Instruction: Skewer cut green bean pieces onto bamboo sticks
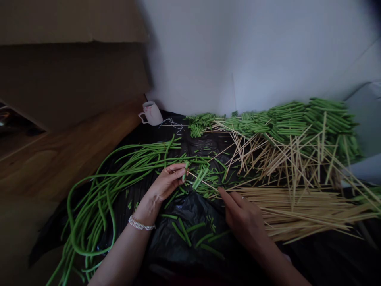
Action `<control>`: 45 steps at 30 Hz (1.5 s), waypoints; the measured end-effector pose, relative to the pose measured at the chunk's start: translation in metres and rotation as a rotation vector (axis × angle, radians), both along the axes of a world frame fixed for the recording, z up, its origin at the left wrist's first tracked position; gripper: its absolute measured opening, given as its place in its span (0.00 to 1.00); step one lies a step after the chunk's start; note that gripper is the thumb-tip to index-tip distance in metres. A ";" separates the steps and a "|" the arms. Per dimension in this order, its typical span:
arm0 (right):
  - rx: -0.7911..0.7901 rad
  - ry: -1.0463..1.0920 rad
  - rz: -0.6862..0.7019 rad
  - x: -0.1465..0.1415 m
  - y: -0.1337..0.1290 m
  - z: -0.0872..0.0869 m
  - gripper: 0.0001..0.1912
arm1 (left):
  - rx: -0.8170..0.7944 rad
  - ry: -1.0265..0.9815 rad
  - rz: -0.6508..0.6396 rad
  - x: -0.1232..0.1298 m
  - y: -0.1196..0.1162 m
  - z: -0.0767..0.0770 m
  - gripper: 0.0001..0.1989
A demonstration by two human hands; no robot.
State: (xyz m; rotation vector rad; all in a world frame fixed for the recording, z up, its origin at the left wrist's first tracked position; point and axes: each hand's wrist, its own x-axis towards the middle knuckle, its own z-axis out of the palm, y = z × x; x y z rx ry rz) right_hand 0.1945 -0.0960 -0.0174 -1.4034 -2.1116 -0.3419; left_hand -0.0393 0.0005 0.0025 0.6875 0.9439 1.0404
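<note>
My left hand (170, 180) pinches a short cut piece of green bean (186, 171) between thumb and fingers, at the tip of a thin wooden skewer (210, 185). The skewer's other end is gripped by my right hand (242, 214), fingers closed. Partway along the skewer, between the hands, sit a few more bean pieces (200, 178) side by side. Loose cut pieces (208, 190) lie below and around it. To the left of my left hand spreads a bundle of long uncut beans (98, 206).
Filled bean skewers (291, 119) are heaped along the wall. In front of them lie bare skewers (303, 204). A white mug (152, 113) stands at the back beside thin string (175, 125). Black plastic sheeting (175, 244) covers the work surface; a cardboard box (74, 79) rises at left.
</note>
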 end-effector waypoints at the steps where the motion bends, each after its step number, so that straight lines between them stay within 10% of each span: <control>1: 0.002 0.000 -0.003 0.000 0.000 0.000 0.19 | 0.000 -0.003 0.000 0.000 0.000 0.000 0.14; 28: -0.038 0.041 0.042 -0.002 -0.003 -0.004 0.20 | 0.130 0.140 -0.066 -0.003 0.001 -0.004 0.22; 45: -0.055 0.046 0.034 -0.002 -0.004 -0.004 0.20 | 0.033 0.062 -0.035 0.007 -0.002 -0.003 0.11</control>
